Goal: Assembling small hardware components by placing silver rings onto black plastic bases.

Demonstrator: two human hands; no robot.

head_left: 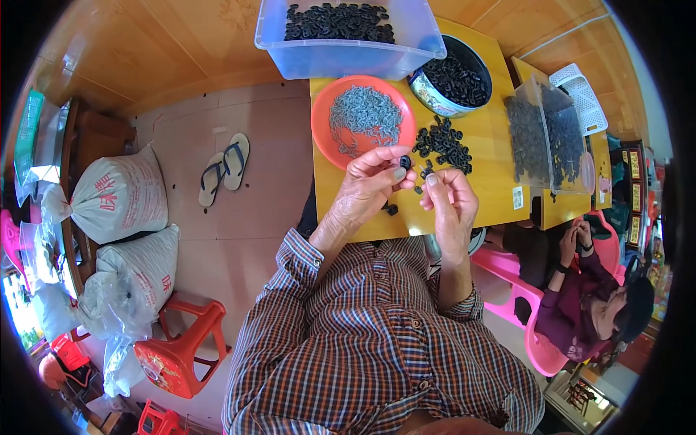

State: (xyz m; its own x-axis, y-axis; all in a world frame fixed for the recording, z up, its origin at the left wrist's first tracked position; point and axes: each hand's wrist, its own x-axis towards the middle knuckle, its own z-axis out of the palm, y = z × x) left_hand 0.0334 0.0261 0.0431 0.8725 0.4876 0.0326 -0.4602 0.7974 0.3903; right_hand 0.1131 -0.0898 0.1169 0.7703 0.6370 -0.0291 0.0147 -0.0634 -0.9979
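Note:
My left hand (362,183) pinches a small black plastic part (405,162) between thumb and fingertips, above the front of the yellow table (370,230). Close on its right, my right hand (452,201) is closed in a pinch, with a thin metal pin showing at its fingertips, pointing toward the black part. Just beyond my hands lies a loose pile of similar black parts (444,145). An orange-red plate (321,119) holding many small grey metal pins (366,112) stands behind my left hand. A few black parts (391,209) lie near the table edge, partly hidden by my hands.
A clear plastic bin (312,64) and a round tin (435,101), both holding black parts, stand at the back. At right, another person (580,308) sits on a pink chair (540,341) near a clear box (533,138). Left are sandals (233,163), white sacks (119,196) and a red stool (181,355).

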